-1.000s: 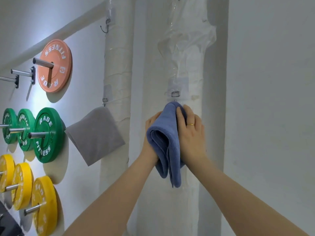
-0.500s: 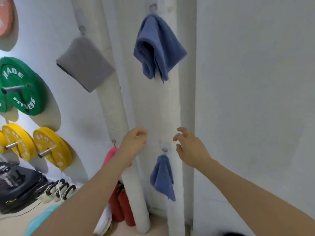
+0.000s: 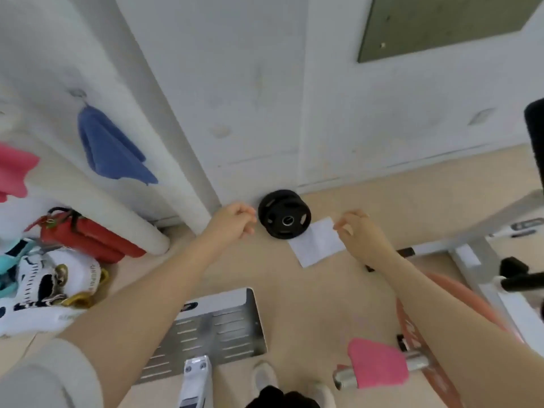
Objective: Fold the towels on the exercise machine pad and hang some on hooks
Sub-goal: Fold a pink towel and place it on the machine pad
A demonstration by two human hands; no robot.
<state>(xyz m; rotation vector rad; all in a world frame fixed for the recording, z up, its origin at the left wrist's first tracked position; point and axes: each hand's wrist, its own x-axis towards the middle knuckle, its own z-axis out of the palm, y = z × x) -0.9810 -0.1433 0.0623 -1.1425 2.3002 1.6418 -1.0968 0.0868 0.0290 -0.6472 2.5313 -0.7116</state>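
Observation:
A blue towel [image 3: 112,148] hangs from a low hook [image 3: 79,94] on the white wrapped pillar at left. Part of a pink towel [image 3: 13,172] hangs at the far left edge. Another pink towel [image 3: 378,363] drapes over a metal bar at the bottom right. My left hand [image 3: 234,220] is held out over the floor with its fingers loosely curled and nothing in them. My right hand [image 3: 357,232] is out to the right, fingers apart and empty, over a white sheet of paper [image 3: 316,245] on the floor.
A black weight plate [image 3: 284,217] leans against the wall base between my hands. Red extinguishers [image 3: 88,237] and a pile of bags lie at left. A slotted metal footplate [image 3: 217,328] is below, and a white machine frame [image 3: 477,257] stands at right. My shoe [image 3: 265,375] shows at the bottom.
Both hands let go of the blue towel on the upper hook and dropped. My view swung down and right from the pillar to the floor.

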